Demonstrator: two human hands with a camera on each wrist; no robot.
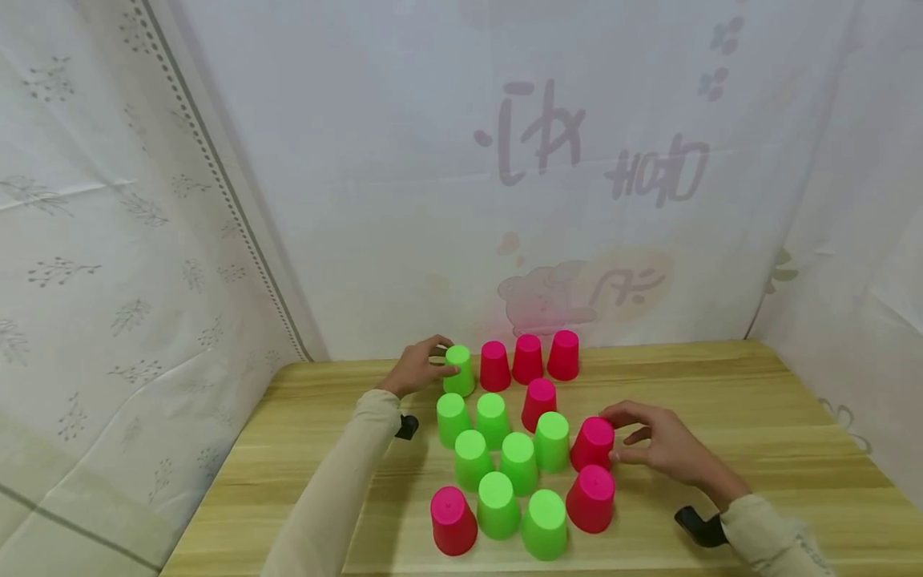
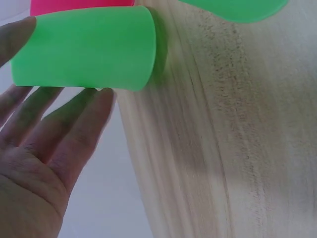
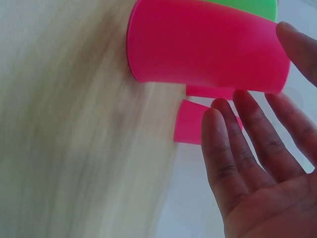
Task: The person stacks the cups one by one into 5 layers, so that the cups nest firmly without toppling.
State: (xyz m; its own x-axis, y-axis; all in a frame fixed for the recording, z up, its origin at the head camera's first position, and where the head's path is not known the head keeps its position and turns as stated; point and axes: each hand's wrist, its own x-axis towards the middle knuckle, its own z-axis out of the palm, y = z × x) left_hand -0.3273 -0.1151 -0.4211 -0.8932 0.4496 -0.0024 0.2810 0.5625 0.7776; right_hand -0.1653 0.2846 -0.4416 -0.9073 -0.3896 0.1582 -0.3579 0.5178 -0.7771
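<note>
At the back left of the cup group, my left hand [image 1: 421, 369] holds an upside-down green cup [image 1: 460, 373], thumb across its front and fingers behind. The left wrist view shows that green cup [image 2: 89, 49] between the thumb and the fingertips [image 2: 105, 94]. On the right side, my right hand [image 1: 659, 441] is beside an upside-down pink cup [image 1: 593, 443], thumb and index fingertips right at its side. In the right wrist view, fairly straight, spread fingers [image 3: 257, 134] reach the edge of this pink cup [image 3: 208, 47], and the thumb is at its far end.
Several pink cups [image 1: 528, 359] line the back edge of the wooden table [image 1: 671, 377]. Several green cups [image 1: 497, 505] stand upside down in the middle and front. One pink cup [image 1: 453, 521] is at front left, another [image 1: 591, 498] at front right. A printed curtain [image 1: 404, 200] hangs behind.
</note>
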